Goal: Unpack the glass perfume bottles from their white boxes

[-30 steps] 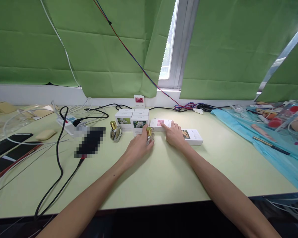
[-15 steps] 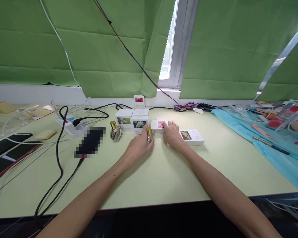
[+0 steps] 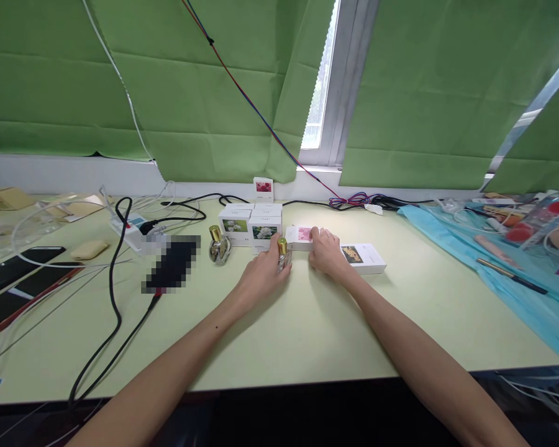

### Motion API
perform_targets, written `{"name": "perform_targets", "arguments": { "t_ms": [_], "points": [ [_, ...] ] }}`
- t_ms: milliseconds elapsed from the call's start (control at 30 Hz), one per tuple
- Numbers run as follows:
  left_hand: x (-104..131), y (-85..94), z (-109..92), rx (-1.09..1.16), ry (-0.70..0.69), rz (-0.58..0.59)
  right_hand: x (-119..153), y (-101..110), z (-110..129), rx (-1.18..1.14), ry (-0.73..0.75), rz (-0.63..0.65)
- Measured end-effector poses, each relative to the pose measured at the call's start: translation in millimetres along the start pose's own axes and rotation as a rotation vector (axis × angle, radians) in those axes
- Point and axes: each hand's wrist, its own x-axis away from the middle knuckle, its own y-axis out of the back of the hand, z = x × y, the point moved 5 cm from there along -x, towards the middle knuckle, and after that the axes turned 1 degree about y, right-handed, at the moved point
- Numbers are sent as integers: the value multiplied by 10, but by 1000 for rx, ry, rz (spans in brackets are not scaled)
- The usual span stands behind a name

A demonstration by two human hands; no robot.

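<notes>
My left hand (image 3: 261, 273) is closed around a small clear perfume bottle (image 3: 282, 249) with a gold cap, upright on the table. Just behind that hand stand several white boxes (image 3: 265, 231) with flower pictures, packed together. My right hand (image 3: 326, 251) has its fingers curled over the right end of a white box (image 3: 299, 237) lying flat with a pink flower picture. Right of it lies another white box (image 3: 366, 259) with a yellow flower picture. A second gold-capped perfume bottle (image 3: 220, 247) stands to the left of the grouped boxes.
A small box with a red flower picture (image 3: 263, 188) stands against the back wall. Cables and a power strip (image 3: 129, 233) are on the left, near a pixelated dark object (image 3: 172, 264) and dark phones (image 3: 23, 285). Blue sheeting (image 3: 498, 273) with a pen lies at the right.
The whole view has shifted slightly, moving everything a little to the right. Both hands keep their places on the bottle and the box; the right fingers have shifted slightly.
</notes>
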Motion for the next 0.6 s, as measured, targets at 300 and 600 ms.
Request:
{"name": "perform_targets", "arguments": {
  "t_ms": [300,600],
  "points": [
    [-11,-24,20,-2,-15,-5,34,93,77,-7,0,32],
    [-12,-24,25,15,-15,-2,106,152,217,50,14,-5]
  ]
}}
